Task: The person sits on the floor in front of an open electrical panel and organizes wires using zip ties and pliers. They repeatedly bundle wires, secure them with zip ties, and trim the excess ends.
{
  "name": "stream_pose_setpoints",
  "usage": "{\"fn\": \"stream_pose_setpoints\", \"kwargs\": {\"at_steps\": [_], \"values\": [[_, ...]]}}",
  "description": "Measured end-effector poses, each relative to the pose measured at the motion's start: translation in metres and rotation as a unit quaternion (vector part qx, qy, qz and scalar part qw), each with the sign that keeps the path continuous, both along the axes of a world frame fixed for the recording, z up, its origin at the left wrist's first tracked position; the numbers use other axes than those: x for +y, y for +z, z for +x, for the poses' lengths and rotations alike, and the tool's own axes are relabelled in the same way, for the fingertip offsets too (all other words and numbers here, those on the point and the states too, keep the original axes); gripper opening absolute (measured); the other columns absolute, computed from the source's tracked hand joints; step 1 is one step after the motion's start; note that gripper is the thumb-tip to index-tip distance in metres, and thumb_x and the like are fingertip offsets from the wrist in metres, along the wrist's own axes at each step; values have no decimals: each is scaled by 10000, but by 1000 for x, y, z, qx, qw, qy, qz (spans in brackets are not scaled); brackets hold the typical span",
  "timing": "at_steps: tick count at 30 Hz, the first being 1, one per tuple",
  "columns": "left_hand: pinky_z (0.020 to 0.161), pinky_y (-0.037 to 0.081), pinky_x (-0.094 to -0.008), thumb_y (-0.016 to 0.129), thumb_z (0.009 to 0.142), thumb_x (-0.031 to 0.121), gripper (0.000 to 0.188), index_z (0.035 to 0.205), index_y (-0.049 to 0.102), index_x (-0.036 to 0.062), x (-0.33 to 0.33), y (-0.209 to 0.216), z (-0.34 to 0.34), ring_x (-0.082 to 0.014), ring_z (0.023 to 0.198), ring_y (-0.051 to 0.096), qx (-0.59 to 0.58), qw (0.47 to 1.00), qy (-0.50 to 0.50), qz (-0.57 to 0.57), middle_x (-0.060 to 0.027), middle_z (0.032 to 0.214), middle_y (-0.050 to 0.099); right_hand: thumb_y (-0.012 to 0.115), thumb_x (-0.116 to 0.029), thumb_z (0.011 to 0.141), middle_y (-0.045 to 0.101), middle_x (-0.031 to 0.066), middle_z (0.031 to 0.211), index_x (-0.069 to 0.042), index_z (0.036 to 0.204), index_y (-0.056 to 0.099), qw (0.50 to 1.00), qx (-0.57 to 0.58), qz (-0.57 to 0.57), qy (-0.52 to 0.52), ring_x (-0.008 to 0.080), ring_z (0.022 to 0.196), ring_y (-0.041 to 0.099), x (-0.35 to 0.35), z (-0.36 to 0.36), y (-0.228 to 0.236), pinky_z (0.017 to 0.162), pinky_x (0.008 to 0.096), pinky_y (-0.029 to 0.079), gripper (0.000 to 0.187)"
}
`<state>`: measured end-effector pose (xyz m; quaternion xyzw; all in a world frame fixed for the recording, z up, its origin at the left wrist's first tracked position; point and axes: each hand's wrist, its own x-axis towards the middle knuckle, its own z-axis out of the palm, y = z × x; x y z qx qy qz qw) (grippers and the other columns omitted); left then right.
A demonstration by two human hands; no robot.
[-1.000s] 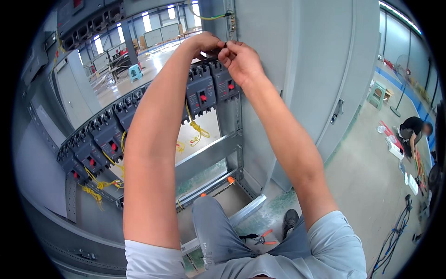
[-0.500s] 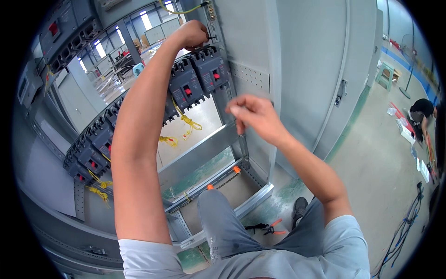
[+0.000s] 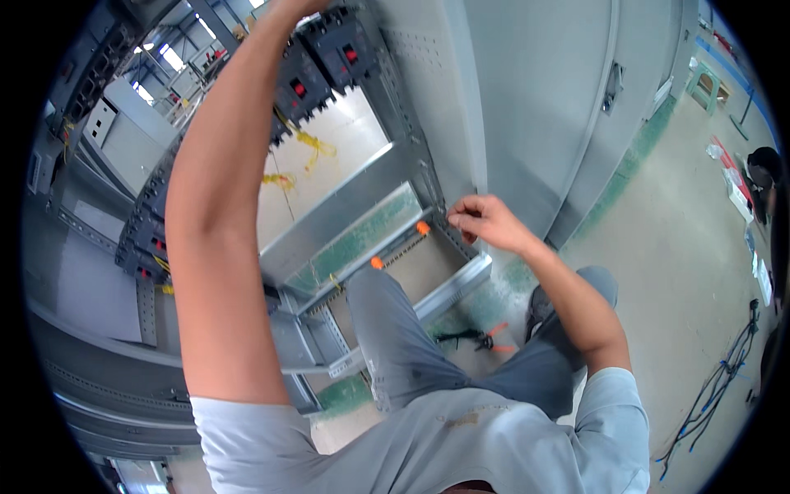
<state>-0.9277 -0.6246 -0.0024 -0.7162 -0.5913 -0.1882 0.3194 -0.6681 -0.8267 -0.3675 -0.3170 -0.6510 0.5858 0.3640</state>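
Observation:
My left arm reaches up to the cabinet frame, and my left hand (image 3: 306, 4) is cut off by the upper edge, just above a dark grey circuit breaker (image 3: 342, 54) with a red switch. Its fingers are out of sight. A second breaker (image 3: 298, 87) sits beside the first, and more of the row continues behind my forearm. Bundled yellow wires (image 3: 315, 150) hang below. My right hand (image 3: 487, 222) is beside the cabinet's lower right upright, thumb and fingers pinched together; whatever they hold, if anything, is too small to make out.
Two orange pieces (image 3: 423, 228) sit on the lower cabinet rail (image 3: 401, 244). Orange-handled pliers (image 3: 492, 339) lie on the floor by my feet. A grey cabinet door (image 3: 539, 107) rises at the right. Beyond are black cables (image 3: 714, 387), a stool (image 3: 705, 89) and another person (image 3: 765, 169).
My view has tilted lower, so the breakers sit higher in the picture. My left hand has mostly left the frame. My right hand has moved down and right, toward the lower upright.

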Motion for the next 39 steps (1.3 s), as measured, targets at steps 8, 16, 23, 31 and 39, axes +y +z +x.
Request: {"fn": "stream_pose_setpoints", "kwargs": {"at_steps": [8,16,23,31,39], "values": [[706,537,-312,702,913,81,141,1045,714,33,-175,-214,67,-222,757,691,-137,900,-413,-32,-119,888,704,650,-183,961,624,25,738,-1,914,678,985,-169,16,-40,105,644,626,-5,61,-44,604,285,535,189],[662,516,-275,683,936,163,192,977,713,-23,-156,-445,-33,-91,716,645,-457,791,-172,-369,-47,762,663,687,-170,873,710,119,778,-5,924,717,934,-351,-15,63,190,651,709,8,19,-154,610,354,548,175],[674,520,-281,710,944,227,230,1034,722,15,-163,-456,-59,-123,695,659,-371,868,-145,-296,-90,787,706,730,-207,809,749,132,873,-46,956,747,864,-478,-88,130,268,738,732,-37,-12,-366,687,382,583,219],[697,518,-338,689,934,170,176,1009,708,12,-184,-451,-81,-236,703,640,-293,881,-102,-358,-173,795,666,714,-271,826,714,116,1151,-148,1160,684,753,-657,-9,40,321,1136,663,-139,-22,-529,972,717,370,357],[713,527,-423,699,859,170,199,1001,695,30,-177,-499,-68,-352,791,685,-234,843,-191,-445,-195,873,696,696,-124,773,724,214,1036,-51,908,770,800,-596,-72,10,404,1031,687,-100,-55,-452,921,569,528,171]]}}
